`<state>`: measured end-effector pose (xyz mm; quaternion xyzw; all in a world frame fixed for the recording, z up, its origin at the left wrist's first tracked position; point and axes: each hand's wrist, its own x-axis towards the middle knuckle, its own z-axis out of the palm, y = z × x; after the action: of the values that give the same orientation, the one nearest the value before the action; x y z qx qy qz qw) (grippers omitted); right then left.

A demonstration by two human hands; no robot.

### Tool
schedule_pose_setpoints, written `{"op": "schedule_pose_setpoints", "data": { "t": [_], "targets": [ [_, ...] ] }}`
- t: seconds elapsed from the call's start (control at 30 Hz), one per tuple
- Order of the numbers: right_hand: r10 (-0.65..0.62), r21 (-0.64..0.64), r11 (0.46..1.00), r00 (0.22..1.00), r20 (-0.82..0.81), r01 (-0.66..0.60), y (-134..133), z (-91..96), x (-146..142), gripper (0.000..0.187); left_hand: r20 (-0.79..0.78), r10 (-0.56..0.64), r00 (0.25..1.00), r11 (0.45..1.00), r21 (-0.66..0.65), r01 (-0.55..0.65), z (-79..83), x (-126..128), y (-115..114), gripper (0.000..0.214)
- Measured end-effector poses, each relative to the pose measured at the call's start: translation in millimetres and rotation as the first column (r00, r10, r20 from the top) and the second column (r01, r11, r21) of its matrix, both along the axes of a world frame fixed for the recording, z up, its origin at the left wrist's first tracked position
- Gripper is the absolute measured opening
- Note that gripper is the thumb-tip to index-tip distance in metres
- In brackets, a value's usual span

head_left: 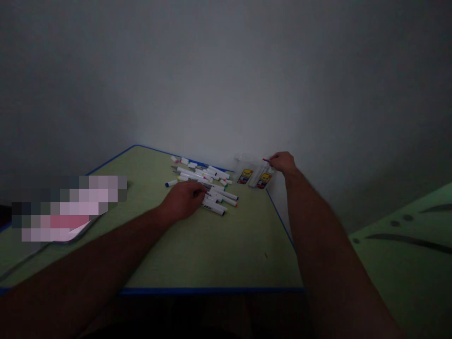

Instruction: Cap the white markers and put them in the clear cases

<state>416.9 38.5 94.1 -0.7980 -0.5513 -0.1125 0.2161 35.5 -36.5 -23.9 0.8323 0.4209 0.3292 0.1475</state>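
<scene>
Several white markers (pixel 213 206) with coloured ends lie in a loose pile on the table, some of them uncapped. My left hand (pixel 184 198) rests at the near left of this pile, its fingers pinched together against the markers. Whether one is between its fingertips is hidden. At the far right corner stand two clear plastic cases (pixel 244 170) with yellow, red and dark labels. Over the right-hand case, which has markers inside, my right hand (pixel 283 162) is closed on a marker (pixel 265 160) with a red end; most of it is hidden.
Loose white caps (pixel 184 161) lie behind the pile. The pale table (pixel 243 254) has a blue edge and meets a grey wall (pixel 226 84). At the left lies a flat device with a blurred-out screen (pixel 76 209). A green panel (pixel 406 254) slopes at the right.
</scene>
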Motion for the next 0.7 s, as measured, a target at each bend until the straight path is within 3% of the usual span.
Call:
{"op": "schedule_pose_setpoints", "data": {
  "t": [0.7],
  "targets": [
    [-0.039,-0.119,0.992,0.993,0.115,0.052,-3.9,5.6,-10.7,0.016,0.002,-0.009,1.000,1.000,0.029,0.009,-2.1,-0.2,1.2,0.026]
  ]
}}
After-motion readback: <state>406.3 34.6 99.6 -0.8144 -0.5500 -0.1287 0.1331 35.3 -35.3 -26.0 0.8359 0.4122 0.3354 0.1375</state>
